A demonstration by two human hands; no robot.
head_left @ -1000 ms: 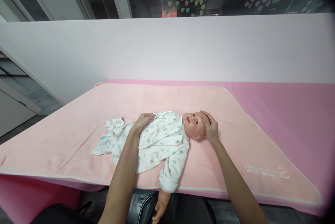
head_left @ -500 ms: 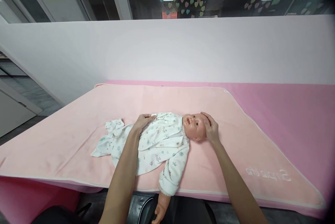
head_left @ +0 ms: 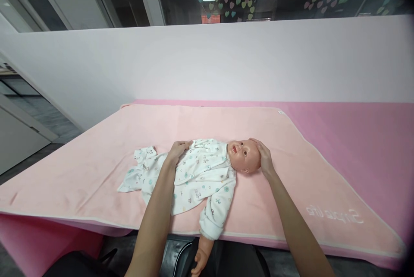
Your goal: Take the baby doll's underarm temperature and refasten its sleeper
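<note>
A baby doll in a white patterned top and trousers lies on its back, head to the right and face turned up. My left hand rests flat across the doll's waist, fingers stretched over the cloth. At the crown of its head, my right hand lies against the scalp with the fingers extended, touching rather than gripping. One doll arm hangs over the near edge, its small hand bare below the cuff. The other doll arm is hidden. The trouser legs spread out to the left.
Under the doll is a pink blanket with a pale border, spread over a darker pink surface. A white wall stands along the back. A black seat is below the near edge.
My right hand has slid from the doll's forehead back toward the crown, leaving more of the forehead bare. The left hand stays on the waist. The view has shifted slightly.
</note>
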